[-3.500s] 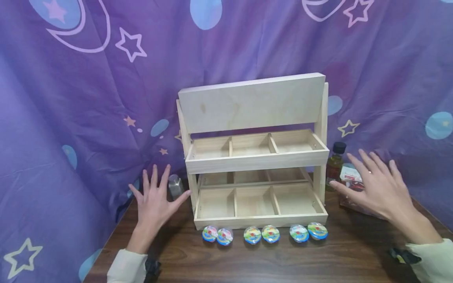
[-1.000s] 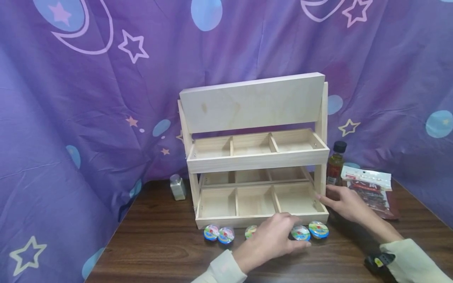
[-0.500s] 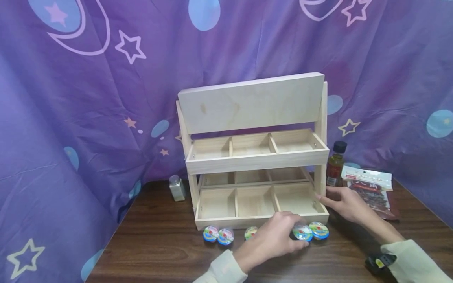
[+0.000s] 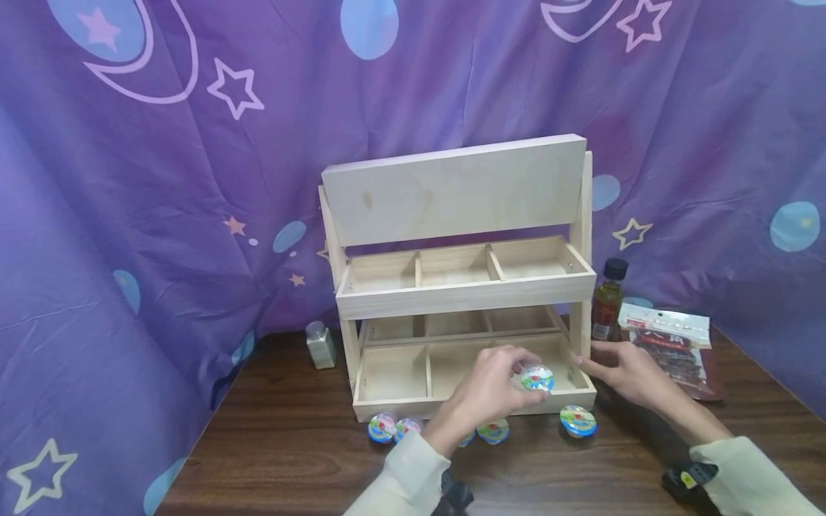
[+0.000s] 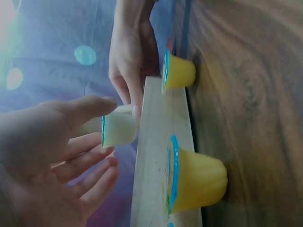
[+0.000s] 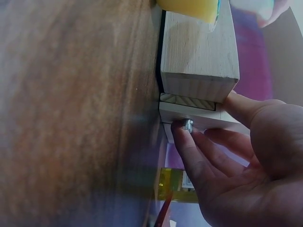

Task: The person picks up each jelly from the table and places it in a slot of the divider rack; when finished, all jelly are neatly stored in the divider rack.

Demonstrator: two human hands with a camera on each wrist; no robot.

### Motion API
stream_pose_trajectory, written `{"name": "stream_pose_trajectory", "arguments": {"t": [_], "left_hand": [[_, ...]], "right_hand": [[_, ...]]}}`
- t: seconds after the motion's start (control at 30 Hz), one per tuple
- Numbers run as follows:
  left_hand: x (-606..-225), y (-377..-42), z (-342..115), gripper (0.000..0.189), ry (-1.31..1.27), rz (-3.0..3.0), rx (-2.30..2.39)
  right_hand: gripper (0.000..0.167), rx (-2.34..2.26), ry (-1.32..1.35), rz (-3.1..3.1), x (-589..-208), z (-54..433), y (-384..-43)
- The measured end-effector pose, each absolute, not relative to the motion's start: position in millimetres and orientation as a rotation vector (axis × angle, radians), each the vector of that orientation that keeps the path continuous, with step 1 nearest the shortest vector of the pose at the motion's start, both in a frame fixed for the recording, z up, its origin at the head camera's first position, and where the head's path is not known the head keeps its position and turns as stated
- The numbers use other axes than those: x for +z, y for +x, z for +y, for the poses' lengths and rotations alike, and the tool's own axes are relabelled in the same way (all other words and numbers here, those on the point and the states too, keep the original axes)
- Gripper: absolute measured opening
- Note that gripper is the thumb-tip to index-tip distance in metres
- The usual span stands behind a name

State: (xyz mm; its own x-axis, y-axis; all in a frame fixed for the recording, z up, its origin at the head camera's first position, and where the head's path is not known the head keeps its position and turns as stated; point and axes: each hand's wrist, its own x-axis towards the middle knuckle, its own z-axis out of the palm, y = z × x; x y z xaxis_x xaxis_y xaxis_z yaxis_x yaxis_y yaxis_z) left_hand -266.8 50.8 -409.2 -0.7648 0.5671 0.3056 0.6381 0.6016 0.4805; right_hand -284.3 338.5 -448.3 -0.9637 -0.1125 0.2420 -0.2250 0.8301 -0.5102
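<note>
My left hand (image 4: 487, 387) pinches a small jelly cup (image 4: 538, 378) by its sides, above the lower right compartment of a wooden tiered rack (image 4: 464, 288). In the left wrist view the held jelly cup (image 5: 118, 128) is pale, with a blue-edged lid. My right hand (image 4: 635, 376) grips the rack's right side near the bottom. In the right wrist view the thumb lies at the tray's front corner and the fingers (image 6: 189, 151) lie along the outer side, by a metal bolt. Other jelly cups (image 4: 577, 421) stand in front of the rack, some partly hidden by the left arm.
A glass shaker jar (image 4: 320, 345) stands left of the rack. On the right are a dark-capped bottle (image 4: 607, 301) and a plastic food bag (image 4: 671, 351). A purple curtain (image 4: 161, 215) hangs behind the brown wooden table (image 4: 271, 444).
My left hand has taken a jelly cup from the right-hand pair and raised it over the rack's lower tray. Earlier, both hands were spread apart; the right then took hold of the rack.
</note>
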Motion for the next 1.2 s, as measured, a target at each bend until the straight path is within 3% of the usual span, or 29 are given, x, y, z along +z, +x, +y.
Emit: {"name": "stream_pose_trajectory", "arguments": {"t": [0.5, 0.87, 1.2], "left_hand": [[-421, -293, 63, 0.049, -0.825, -2.855, -0.791], [-417, -303, 62, 0.061, -0.791, -2.941, -0.64], [-421, -306, 64, 0.035, -0.862, -2.875, -0.456]], "right_hand": [[0.061, 0.84, 0.254, -2.804, -451, 341, -284], [0.058, 0.852, 0.268, -2.786, -449, 339, -284], [0.058, 0.842, 0.246, -2.785, -449, 340, -283]]}}
